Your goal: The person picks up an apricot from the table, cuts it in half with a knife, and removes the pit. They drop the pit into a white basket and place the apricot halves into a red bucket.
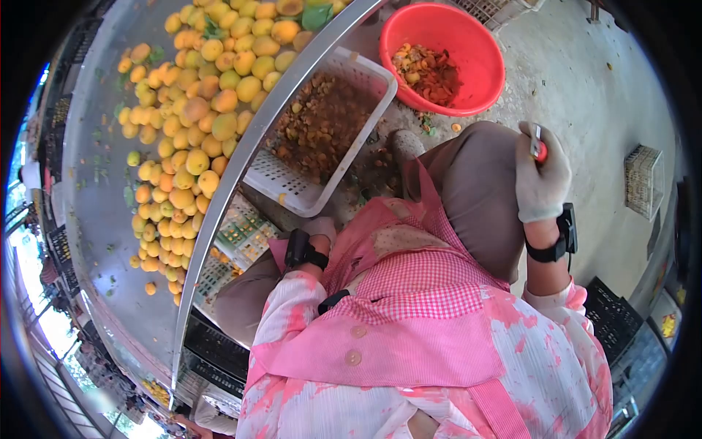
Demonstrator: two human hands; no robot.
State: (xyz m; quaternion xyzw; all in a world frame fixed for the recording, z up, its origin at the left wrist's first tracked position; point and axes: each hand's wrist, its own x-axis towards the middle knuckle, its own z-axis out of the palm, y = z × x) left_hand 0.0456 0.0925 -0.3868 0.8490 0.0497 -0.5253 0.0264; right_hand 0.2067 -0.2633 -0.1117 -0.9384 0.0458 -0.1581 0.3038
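My right hand (542, 172), in a pale glove, is closed round a small tool (540, 146) with a red part and a metal blade, beside my right knee. My left hand (320, 228) is by my left thigh, just below the white basket (319, 203); its fingers are hidden. That perforated basket holds brown and yellow fruit scraps (322, 124). Many yellow-orange fruits (196, 161) lie on the metal table (95, 212) to the left, none of them in contact with my hands.
A red basin (482, 69) with fruit scraps stands on the floor beyond my knees. The table's raised metal rim (238, 154) curves past my left side. A tray (245, 230) lies beneath it. White crates (643, 181) are at the right and top, and a black crate (610, 316) is lower right.
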